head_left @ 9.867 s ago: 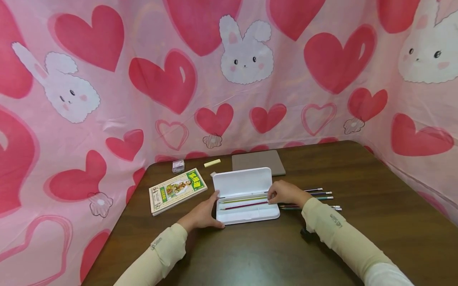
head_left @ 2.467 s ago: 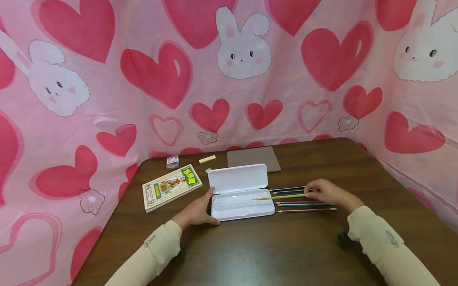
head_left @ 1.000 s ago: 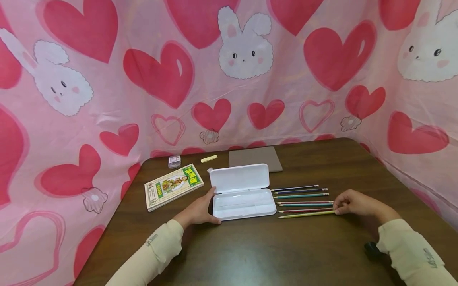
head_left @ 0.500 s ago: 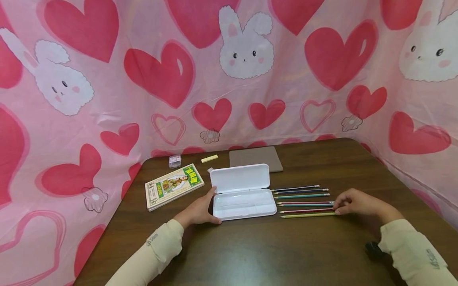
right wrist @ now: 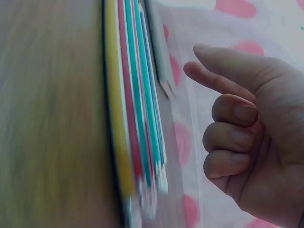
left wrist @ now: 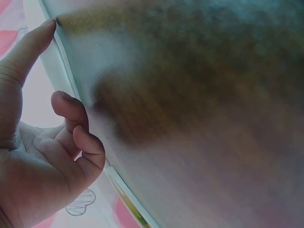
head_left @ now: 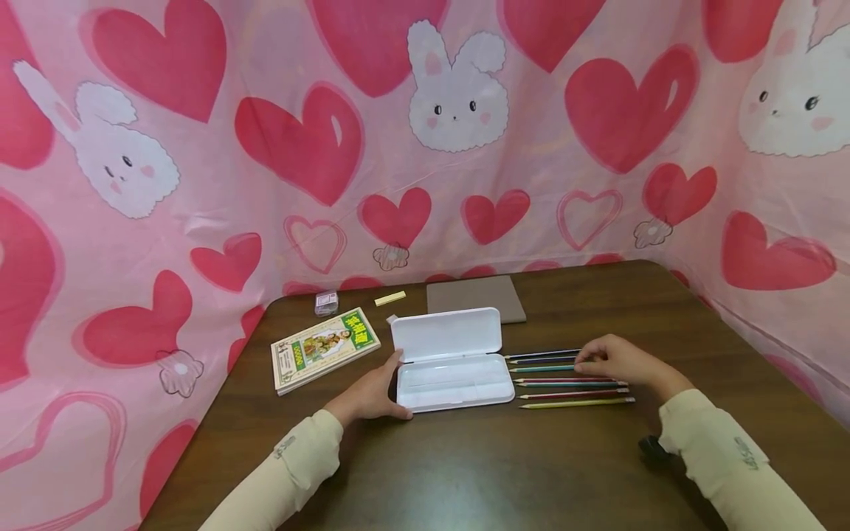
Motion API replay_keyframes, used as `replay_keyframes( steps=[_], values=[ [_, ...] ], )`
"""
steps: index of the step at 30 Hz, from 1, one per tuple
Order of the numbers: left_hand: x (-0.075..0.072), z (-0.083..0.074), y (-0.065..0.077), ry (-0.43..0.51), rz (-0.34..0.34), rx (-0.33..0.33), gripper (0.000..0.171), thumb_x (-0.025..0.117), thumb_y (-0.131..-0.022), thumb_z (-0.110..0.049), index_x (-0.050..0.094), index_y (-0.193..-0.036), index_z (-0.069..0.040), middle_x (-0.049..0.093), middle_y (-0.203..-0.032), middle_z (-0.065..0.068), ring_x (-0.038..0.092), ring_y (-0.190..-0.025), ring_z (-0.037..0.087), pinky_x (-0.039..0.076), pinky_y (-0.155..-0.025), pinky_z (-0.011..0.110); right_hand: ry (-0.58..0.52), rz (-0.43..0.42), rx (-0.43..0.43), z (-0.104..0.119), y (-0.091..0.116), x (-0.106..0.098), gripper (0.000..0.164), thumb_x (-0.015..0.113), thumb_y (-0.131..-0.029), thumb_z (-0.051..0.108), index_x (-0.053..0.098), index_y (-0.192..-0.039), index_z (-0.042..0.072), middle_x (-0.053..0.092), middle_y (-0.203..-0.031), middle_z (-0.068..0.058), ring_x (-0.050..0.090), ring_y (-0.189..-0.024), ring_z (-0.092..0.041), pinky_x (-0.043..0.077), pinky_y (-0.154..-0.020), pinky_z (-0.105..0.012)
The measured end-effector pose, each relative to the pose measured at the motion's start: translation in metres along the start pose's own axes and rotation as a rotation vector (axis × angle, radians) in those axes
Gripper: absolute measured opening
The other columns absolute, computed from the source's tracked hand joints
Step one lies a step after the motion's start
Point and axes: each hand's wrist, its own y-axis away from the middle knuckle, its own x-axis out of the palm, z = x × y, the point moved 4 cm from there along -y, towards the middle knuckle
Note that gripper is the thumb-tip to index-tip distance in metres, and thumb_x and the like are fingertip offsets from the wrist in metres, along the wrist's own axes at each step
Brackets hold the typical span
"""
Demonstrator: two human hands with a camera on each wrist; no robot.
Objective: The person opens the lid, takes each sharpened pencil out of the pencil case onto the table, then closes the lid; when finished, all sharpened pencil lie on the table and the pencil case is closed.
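Note:
A white pencil case point(head_left: 454, 382) stands with its lid raised and no pencils in its tray. My left hand point(head_left: 367, 394) holds the left end, thumb at the front corner and fingers near the hinge; the left wrist view shows the thumb tip on the edge. To the case's right lies a row of pencils, the yellow pencil point(head_left: 576, 403) in front, then a dark red pencil point(head_left: 574, 395), with a teal pencil point(head_left: 541, 369) further back. My right hand point(head_left: 620, 363) hovers over the eraser ends of the rear pencils, holding nothing. In the right wrist view its lower fingers are curled.
A book point(head_left: 325, 349) lies left of the case. Behind it are a small clear box point(head_left: 326, 303) and a pale yellow strip point(head_left: 389, 299). A flat grey-brown pad point(head_left: 474, 296) lies behind the lid. Patterned pink cloth point(head_left: 531, 162) rises around the table.
Pencils left the case; my right hand laid the yellow one down in front of the row and let go. It has since moved back and left over the rear pencils. My left hand stayed.

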Motion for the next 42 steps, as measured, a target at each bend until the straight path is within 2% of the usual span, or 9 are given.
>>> replay_keyframes(
  steps=[5, 9, 16, 20, 23, 28, 35, 42],
  values=[
    [0.0, -0.001, 0.0, 0.001, 0.0, 0.008, 0.116, 0.083, -0.063, -0.044, 0.012, -0.148, -0.009, 0.045, -0.138, 0.013, 0.045, -0.124, 0.027, 0.034, -0.105, 0.047, 0.047, -0.031, -0.083, 0.018, -0.025, 0.012, 0.017, 0.066, -0.085, 0.023, 0.07, -0.089, 0.007, 0.05, -0.063, 0.008, 0.037, -0.054, -0.001, 0.036, -0.05, -0.021],
    [0.0, 0.0, 0.001, 0.003, 0.006, -0.001, 0.116, 0.082, -0.063, -0.044, 0.012, -0.148, -0.009, 0.044, -0.139, 0.013, 0.045, -0.125, 0.028, 0.034, -0.105, 0.048, 0.058, -0.012, -0.096, 0.03, -0.043, 0.027, 0.018, 0.067, -0.084, 0.026, 0.07, -0.09, 0.009, 0.056, -0.068, 0.006, 0.04, -0.058, -0.003, 0.037, -0.054, -0.021],
    [0.001, 0.001, 0.002, 0.016, 0.009, -0.004, 0.115, 0.083, -0.063, -0.043, 0.012, -0.147, -0.009, 0.044, -0.139, 0.014, 0.044, -0.125, 0.029, 0.033, -0.105, 0.05, 0.007, 0.046, -0.111, 0.049, -0.063, 0.053, 0.022, 0.069, -0.082, 0.025, 0.071, -0.096, 0.008, 0.042, -0.055, 0.008, 0.036, -0.049, -0.003, 0.033, -0.048, -0.02],
    [0.001, 0.002, 0.002, 0.01, 0.006, -0.004, 0.115, 0.083, -0.063, -0.044, 0.012, -0.147, -0.009, 0.044, -0.139, 0.014, 0.044, -0.125, 0.029, 0.034, -0.105, 0.049, 0.009, 0.114, -0.118, 0.058, -0.072, 0.065, 0.031, 0.07, -0.082, 0.027, 0.07, -0.105, 0.007, 0.043, -0.055, 0.008, 0.037, -0.048, -0.004, 0.033, -0.047, -0.02],
    [0.001, 0.002, 0.001, 0.012, 0.007, -0.008, 0.115, 0.082, -0.063, -0.044, 0.012, -0.148, -0.009, 0.044, -0.139, 0.013, 0.044, -0.126, 0.029, 0.033, -0.105, 0.049, 0.034, 0.152, -0.137, 0.062, -0.077, 0.072, 0.034, 0.07, -0.081, 0.028, 0.069, -0.106, 0.005, 0.043, -0.055, 0.008, 0.037, -0.049, -0.003, 0.034, -0.048, -0.019],
    [0.001, 0.003, 0.0, 0.014, 0.01, -0.006, 0.115, 0.082, -0.063, -0.044, 0.012, -0.148, -0.01, 0.043, -0.14, 0.013, 0.043, -0.127, 0.029, 0.033, -0.106, 0.049, 0.074, 0.172, -0.169, 0.065, -0.081, 0.079, 0.027, 0.07, -0.082, 0.027, 0.071, -0.097, 0.005, 0.042, -0.056, 0.01, 0.036, -0.051, -0.002, 0.034, -0.05, -0.018],
    [0.003, 0.004, 0.0, 0.018, 0.01, -0.02, 0.115, 0.082, -0.063, -0.045, 0.012, -0.148, -0.012, 0.044, -0.14, 0.013, 0.043, -0.127, 0.028, 0.033, -0.106, 0.049, 0.099, 0.169, -0.169, 0.067, -0.083, 0.083, 0.017, 0.067, -0.084, 0.03, 0.07, -0.086, 0.014, 0.042, -0.055, 0.012, 0.039, -0.051, -0.001, 0.036, -0.051, -0.018],
    [0.002, 0.001, 0.001, 0.013, 0.008, -0.009, 0.114, 0.082, -0.063, -0.044, 0.012, -0.148, -0.011, 0.045, -0.138, 0.013, 0.044, -0.125, 0.028, 0.034, -0.105, 0.049, 0.107, 0.183, -0.135, 0.073, -0.088, 0.083, 0.022, 0.064, -0.086, 0.032, 0.064, -0.075, 0.012, 0.042, -0.056, 0.009, 0.037, -0.05, -0.003, 0.033, -0.048, -0.019]
  ],
)
